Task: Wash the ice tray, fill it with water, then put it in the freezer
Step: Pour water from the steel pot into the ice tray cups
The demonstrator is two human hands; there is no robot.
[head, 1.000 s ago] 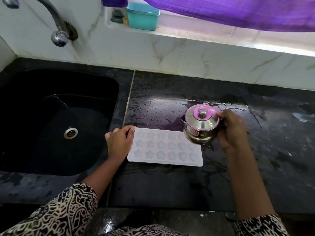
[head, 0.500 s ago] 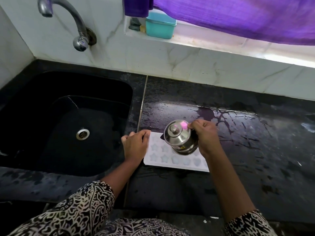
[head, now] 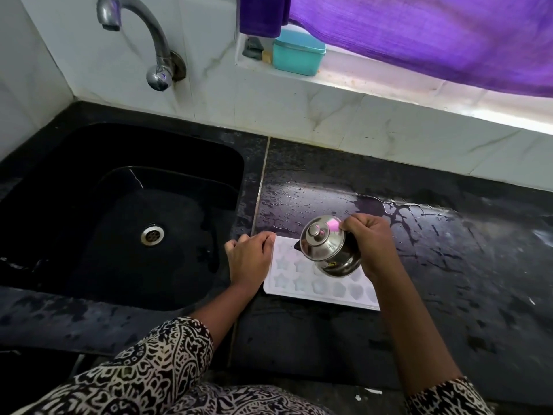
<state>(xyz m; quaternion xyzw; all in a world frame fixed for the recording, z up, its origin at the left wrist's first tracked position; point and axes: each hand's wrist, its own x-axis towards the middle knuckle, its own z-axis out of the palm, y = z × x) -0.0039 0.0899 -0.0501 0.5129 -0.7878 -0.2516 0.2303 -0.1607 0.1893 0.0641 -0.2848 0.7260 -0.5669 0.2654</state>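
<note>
Patterned sleeves (head: 134,369) at 7 and 5 o'clock, forearms reaching up into frame

Ice tray (head: 299,284) white, flat on the black bench (head: 463,265), just at 5 o'clock of frame centre, right of the sink edge. Star cavities on its left part, heart cavities on its right. A few look pale blue; water in them or not, cannot tell

Left grip (head: 250,259) at 9 o'clock of the tray, released, loosely bent fingers resting on the tray's left end, not closed round it

Right grip (head: 371,244) at 2 o'clock of the tray, clenched round the right side of a small steel pot (head: 326,253). Pot held above the tray's middle, tipped toward 9 o'clock, knobbed lid on, dark spout end low over the far-left cavities. Contents hidden by lid, no stream visible

Bench wet, streaks and puddle at 12 o'clock of the pot

Sink (head: 59,205) black, at 9 o'clock, steel drain (head: 152,234) in its floor

Tap (head: 155,49) on the wall at 11 o'clock

Teal box (head: 299,52) on the window sill (head: 389,94) at 12 o'clock, lid shut, contents unseen. Purple curtain (head: 419,34) at 1 o'clock
</note>
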